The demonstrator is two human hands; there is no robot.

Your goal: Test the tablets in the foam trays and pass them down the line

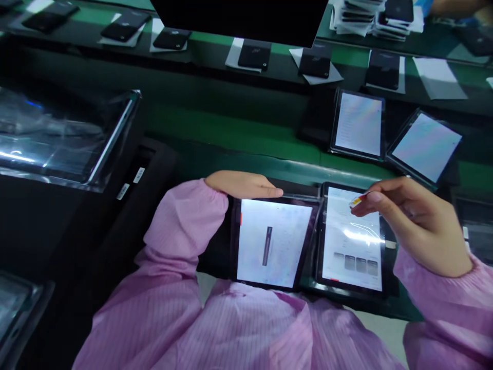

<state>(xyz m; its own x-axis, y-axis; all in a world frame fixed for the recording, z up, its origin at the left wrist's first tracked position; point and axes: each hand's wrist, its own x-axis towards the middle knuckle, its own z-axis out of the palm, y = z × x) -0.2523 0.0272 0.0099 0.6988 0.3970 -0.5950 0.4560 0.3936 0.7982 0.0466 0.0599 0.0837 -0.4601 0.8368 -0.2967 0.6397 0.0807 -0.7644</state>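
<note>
My left hand [246,185] is closed over the top edge of a lit tablet [285,246], thumb along the rim and the other fingers hidden behind. The tablet's lower edge is close to my pink smock. On its white screen is a dark upright bar. Between thumb and fingers, my right hand [419,221] pinches a small card-like piece [357,201], white, yellow and red; its exact kind is too small to make out. That hand is above a second lit tablet [352,272], which lies beside the first and shows several grey tiles.
Two more lit tablets [360,123] lie at the back right. A bagged device [57,139] is at the left. Along the far belt, dark devices [254,54] rest on white papers. A black panel [239,18] hangs at the top. Another person's arm [458,7] shows top right.
</note>
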